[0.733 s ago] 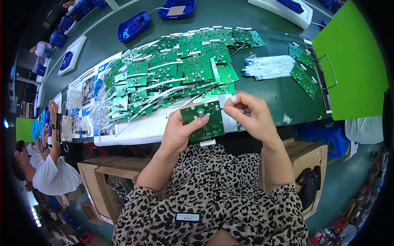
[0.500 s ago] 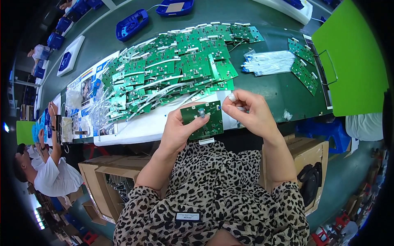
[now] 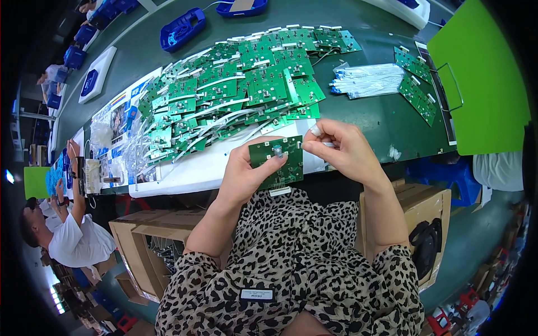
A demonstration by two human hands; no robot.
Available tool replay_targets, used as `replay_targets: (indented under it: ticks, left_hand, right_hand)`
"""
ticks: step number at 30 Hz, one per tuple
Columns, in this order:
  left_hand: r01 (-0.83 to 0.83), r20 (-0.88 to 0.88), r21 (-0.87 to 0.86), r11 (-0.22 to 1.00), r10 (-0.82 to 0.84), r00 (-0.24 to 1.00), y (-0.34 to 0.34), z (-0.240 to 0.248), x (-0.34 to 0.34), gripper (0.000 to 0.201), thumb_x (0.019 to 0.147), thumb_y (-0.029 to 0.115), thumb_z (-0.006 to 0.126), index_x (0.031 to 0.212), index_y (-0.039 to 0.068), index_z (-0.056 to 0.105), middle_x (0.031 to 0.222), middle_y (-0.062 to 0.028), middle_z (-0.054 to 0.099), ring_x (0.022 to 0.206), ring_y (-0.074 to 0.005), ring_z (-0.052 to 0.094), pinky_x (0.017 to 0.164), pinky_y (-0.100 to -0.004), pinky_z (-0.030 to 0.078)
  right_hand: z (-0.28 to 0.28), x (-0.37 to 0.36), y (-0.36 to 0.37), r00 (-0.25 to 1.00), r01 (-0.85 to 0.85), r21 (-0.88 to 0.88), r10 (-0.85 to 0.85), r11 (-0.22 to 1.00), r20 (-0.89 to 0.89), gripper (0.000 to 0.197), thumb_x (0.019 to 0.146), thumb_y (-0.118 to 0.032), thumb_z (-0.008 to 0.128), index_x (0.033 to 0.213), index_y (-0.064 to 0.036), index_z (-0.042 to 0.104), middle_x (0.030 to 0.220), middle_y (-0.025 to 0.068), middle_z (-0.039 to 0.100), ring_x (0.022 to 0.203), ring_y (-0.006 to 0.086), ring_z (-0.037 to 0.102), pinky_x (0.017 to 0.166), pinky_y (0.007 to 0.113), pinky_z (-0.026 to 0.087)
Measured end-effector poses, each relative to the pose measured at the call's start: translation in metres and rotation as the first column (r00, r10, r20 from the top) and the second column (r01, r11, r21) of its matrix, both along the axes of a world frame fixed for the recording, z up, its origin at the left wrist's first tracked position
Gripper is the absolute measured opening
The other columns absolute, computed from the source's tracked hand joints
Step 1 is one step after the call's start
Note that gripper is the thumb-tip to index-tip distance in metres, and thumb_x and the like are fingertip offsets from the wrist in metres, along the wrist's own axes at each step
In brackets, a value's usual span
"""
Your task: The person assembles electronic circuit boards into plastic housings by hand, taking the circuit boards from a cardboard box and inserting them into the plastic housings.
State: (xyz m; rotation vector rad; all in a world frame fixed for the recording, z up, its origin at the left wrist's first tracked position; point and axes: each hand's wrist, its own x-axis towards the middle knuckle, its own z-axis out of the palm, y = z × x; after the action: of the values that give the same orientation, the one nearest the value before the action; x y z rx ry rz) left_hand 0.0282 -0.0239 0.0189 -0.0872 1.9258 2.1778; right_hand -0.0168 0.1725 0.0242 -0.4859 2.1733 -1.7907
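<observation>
A green circuit board (image 3: 291,158) with a white connector along its near edge is gripped in my left hand (image 3: 240,175), the thumb lying across its face. Just off the board's right edge, my right hand (image 3: 354,154) pinches a white flat ribbon cable (image 3: 329,144). Its end is at the small connector on that edge; whether it sits inside I cannot tell. A white wrap covers one right fingertip. Beyond both hands spreads a large heap of green circuit boards (image 3: 266,84), many with white ribbon cables trailing left.
A bundle of white ribbon cables (image 3: 370,81) lies right of the heap, near two loose boards (image 3: 417,99). A bright green panel (image 3: 482,84) stands at the right. Blue trays (image 3: 182,29) sit at the back. Cardboard boxes (image 3: 134,246) flank my lap. Another person (image 3: 78,241) works at left.
My right hand has brought the cable end up against the board's right edge; its blue tip no longer shows. The board is turned slightly in my left hand.
</observation>
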Motion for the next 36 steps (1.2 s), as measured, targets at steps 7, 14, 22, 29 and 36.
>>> replay_targets:
  ticks: [7,14,22,29,36]
  left_hand:
    - [0.036,-0.010,-0.033,0.999,-0.036,0.999,-0.001,0.000,0.000,0.025,0.078,0.006,0.065,0.101,-0.001,0.060,0.086,-0.0019,0.063,0.077,-0.0058,0.056,0.070,-0.0204,0.045]
    - [0.141,0.074,0.050,0.989,-0.145,0.987,-0.006,0.008,-0.012,0.025,0.076,0.007,0.066,0.099,-0.002,0.060,0.086,-0.0039,0.063,0.075,-0.0074,0.058,0.068,-0.0213,0.047]
    - [0.052,0.323,0.319,0.946,-0.160,0.933,-0.016,0.016,-0.045,0.030,0.076,0.004,0.066,0.103,0.000,0.054,0.093,-0.0068,0.061,0.082,-0.0128,0.061,0.072,-0.0266,0.050]
    - [0.350,0.483,0.389,0.852,-0.512,0.711,-0.018,0.023,-0.103,0.053,0.086,0.044,0.052,0.107,-0.005,0.051,0.097,-0.0162,0.062,0.084,-0.0207,0.063,0.073,-0.0340,0.054]
    - [-0.230,0.576,0.247,0.941,0.048,0.816,-0.143,-0.010,-0.321,0.058,0.089,0.037,0.049,0.112,-0.016,0.040,0.108,-0.0312,0.053,0.094,-0.0389,0.058,0.078,-0.0410,0.053]
  right_hand:
    - [-0.002,-0.001,0.000,0.999,0.001,0.055,0.001,0.998,-0.033,0.015,0.076,-0.012,0.068,0.077,-0.0007,0.058,0.062,-0.0039,0.051,0.054,0.0010,0.041,0.047,0.019,0.033]
    - [-0.013,-0.007,0.006,0.962,-0.117,-0.262,0.174,0.958,0.208,0.016,0.078,-0.013,0.066,0.078,-0.0002,0.056,0.061,-0.0032,0.047,0.054,0.0026,0.042,0.047,0.021,0.033]
    - [0.004,-0.010,-0.002,0.840,0.111,0.066,-0.058,0.992,-0.539,0.020,0.075,-0.004,0.061,0.096,-0.0036,0.060,0.101,0.0065,0.057,0.090,0.0188,0.054,0.076,0.030,0.045]
    - [-0.001,-0.035,0.006,0.461,0.282,0.039,-0.100,0.959,-0.882,0.029,0.060,0.002,0.066,0.088,-0.0056,0.064,0.088,0.0043,0.060,0.075,0.0229,0.051,0.068,0.033,0.041]
    - [-0.045,-0.049,0.062,0.878,0.445,-0.490,-0.474,0.749,0.073,0.007,0.084,0.002,0.053,0.091,-0.0011,0.054,0.096,0.0034,0.055,0.088,0.0110,0.050,0.084,0.026,0.038]
